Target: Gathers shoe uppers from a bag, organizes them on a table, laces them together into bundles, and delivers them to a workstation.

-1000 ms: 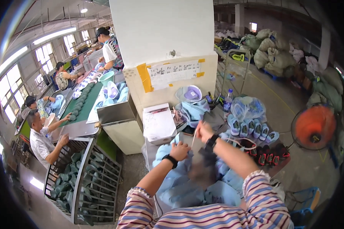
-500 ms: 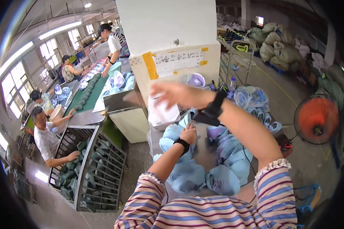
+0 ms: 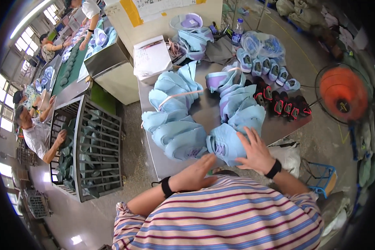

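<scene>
Two curved rows of nested light-blue shoe uppers with purple parts, a left row and a right row, lie on the metal table. Pinkish bands cross the far part of each row. My right hand is open, fingers spread against the side of the nearest upper in the right row. Close to my body, my left hand lies with fingers stretched out, just below the near ends of both rows; it holds nothing. Whether its fingertips touch an upper I cannot tell.
Small blue shoe pieces and black-red ones line the table's right side. Behind stand a paper-topped box and a bottle. A barred cart and a co-worker are left; an orange fan is right.
Both hands have come back toward my body and down to the near ends of the rows. My right hand was raised and blurred over the table. The view has tilted down.
</scene>
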`<action>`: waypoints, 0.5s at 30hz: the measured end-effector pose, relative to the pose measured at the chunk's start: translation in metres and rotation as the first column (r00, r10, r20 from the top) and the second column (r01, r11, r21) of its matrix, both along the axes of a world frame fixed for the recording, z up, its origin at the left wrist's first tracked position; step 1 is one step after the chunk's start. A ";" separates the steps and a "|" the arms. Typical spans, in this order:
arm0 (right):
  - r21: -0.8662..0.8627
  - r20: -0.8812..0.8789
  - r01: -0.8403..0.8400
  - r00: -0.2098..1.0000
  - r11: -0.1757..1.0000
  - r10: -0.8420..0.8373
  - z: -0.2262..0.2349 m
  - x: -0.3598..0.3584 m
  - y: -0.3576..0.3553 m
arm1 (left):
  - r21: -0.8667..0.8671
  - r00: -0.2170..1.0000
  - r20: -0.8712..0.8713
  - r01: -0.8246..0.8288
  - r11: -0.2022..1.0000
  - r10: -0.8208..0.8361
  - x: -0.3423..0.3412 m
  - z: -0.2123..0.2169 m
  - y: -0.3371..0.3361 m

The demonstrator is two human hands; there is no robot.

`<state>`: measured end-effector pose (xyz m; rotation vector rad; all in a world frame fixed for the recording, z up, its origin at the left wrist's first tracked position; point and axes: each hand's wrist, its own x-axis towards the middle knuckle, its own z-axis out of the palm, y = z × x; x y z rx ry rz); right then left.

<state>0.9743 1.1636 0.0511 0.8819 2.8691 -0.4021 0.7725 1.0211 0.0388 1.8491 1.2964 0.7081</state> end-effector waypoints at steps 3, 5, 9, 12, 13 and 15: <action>-0.064 -0.260 0.161 0.950 0.985 -0.172 -0.032 -0.003 -0.031 | 0.133 0.976 -0.063 -0.200 0.971 0.209 0.019 -0.043 0.023; -0.003 -0.361 0.196 0.914 0.981 -0.184 -0.063 -0.003 -0.031 | 0.182 0.955 -0.059 -0.278 0.943 0.292 0.031 -0.077 0.040; -0.027 -0.543 0.175 0.824 0.984 -0.161 -0.078 0.025 -0.007 | 0.206 0.903 -0.074 -0.400 0.893 0.422 0.026 -0.115 0.049; -0.030 -0.504 0.229 0.837 0.973 -0.213 -0.059 0.039 0.006 | 0.048 0.941 -0.097 -0.321 0.946 0.324 0.011 -0.110 0.042; -0.026 -0.507 0.253 0.831 0.967 -0.231 -0.058 0.042 0.012 | 0.176 0.907 -0.315 -0.232 0.957 0.278 0.011 -0.113 0.041; 0.027 -0.513 0.279 0.828 0.960 -0.226 -0.067 0.044 0.023 | 0.127 0.868 -0.454 -0.159 0.979 0.200 0.011 -0.112 0.039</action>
